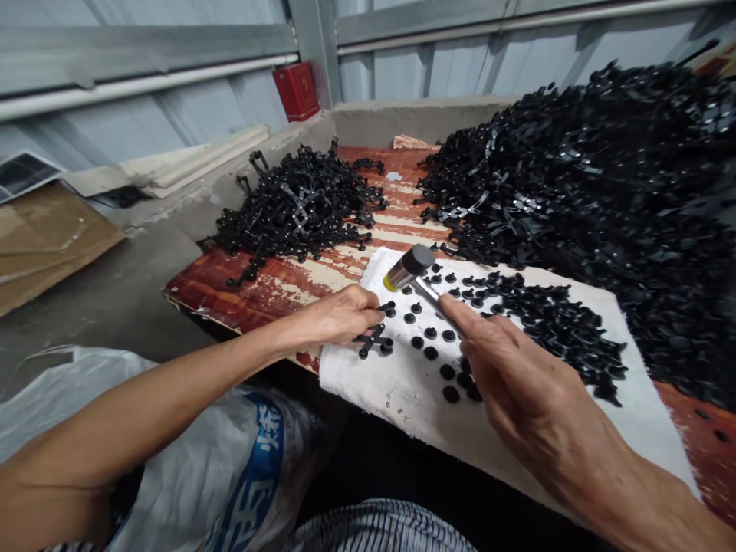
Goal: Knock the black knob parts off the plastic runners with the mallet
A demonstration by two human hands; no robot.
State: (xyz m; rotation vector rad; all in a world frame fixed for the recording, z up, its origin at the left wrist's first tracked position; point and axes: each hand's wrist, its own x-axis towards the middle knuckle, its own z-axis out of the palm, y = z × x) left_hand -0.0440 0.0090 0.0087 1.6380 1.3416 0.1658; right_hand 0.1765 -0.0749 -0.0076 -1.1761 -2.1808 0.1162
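Observation:
My right hand [517, 376] is closed round the handle of a small hammer [409, 268], whose grey and yellow head hangs just above a white cloth pad [402, 399]. My left hand [339, 314] pinches a black plastic sprue piece [375, 340] flat against the pad's left edge. Several small black round caps [430, 353] lie scattered on the pad between my hands, and a denser heap of them [552, 322] spreads to the right.
A worn red board [258, 291] carries the pad. A pile of black sprue frames [299, 203] sits at the back left, a much larger black heap [603, 176] at the right. A white and blue sack [230, 475] lies by my left arm. Metal wall behind.

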